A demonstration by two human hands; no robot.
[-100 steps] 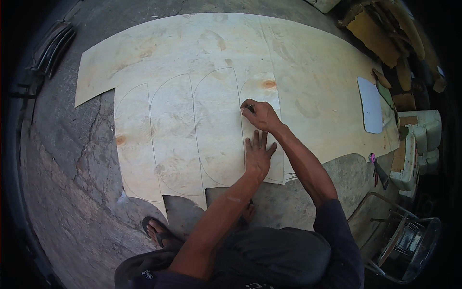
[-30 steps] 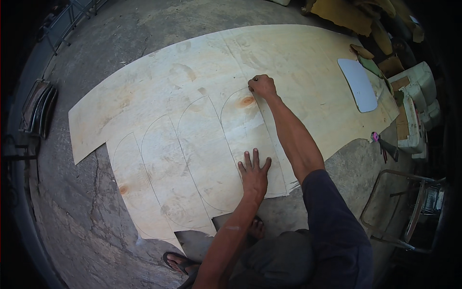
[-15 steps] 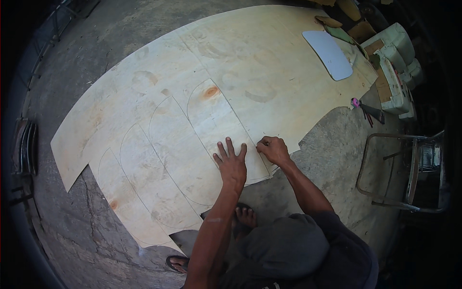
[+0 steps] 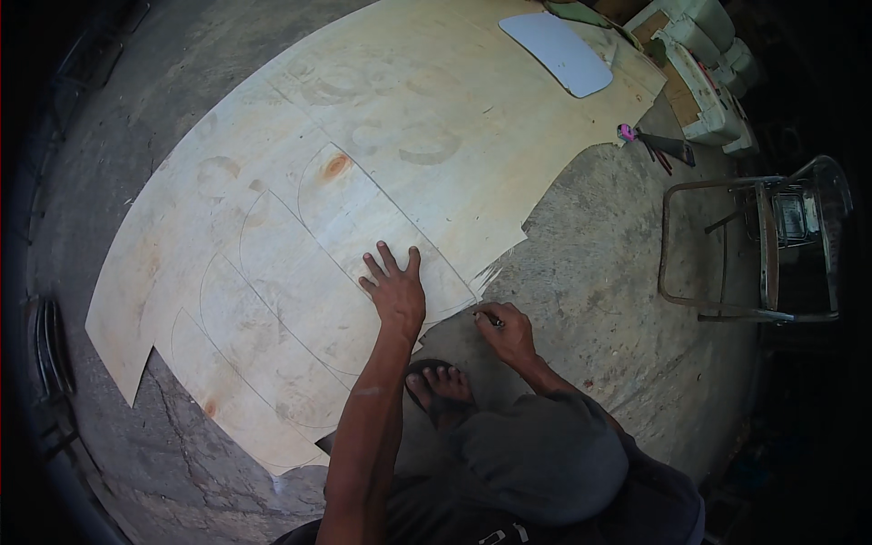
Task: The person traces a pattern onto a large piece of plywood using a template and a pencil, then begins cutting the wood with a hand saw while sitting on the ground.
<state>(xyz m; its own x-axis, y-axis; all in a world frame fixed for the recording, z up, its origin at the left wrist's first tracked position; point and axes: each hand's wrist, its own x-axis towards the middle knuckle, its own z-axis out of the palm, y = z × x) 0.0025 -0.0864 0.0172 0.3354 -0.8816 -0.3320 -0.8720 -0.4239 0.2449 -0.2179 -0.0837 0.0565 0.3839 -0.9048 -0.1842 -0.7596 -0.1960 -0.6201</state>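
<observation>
A large thin plywood sheet (image 4: 381, 104) lies on the floor, with long straight lines and curved outlines drawn on it. My left hand (image 4: 397, 292) rests on it, fingers spread and flat, inside the outlined shape nearest the right. Beyond the sheet's near edge, my right hand (image 4: 509, 336) is closed round a small dark tool (image 4: 495, 320); its kind cannot be made out. That hand is just off the lower end of a dark straight line, which runs up the sheet and looks scored. The wood is splintered and ragged beside this end.
A white curved panel (image 4: 559, 56) lies on the sheet's far right. A pink-and-black tool (image 4: 627, 133) and a dark-bladed tool (image 4: 670, 145) are near its right edge. A metal chair frame (image 4: 668, 241) stands at right; pale moulded parts (image 4: 699, 64) are behind. My sandalled foot (image 4: 445, 386) is beside the near edge.
My right hand has drawn back toward me, off the sheet's near edge. My left hand stays flat on the wood. The whole view has shifted, so the chair shows more fully.
</observation>
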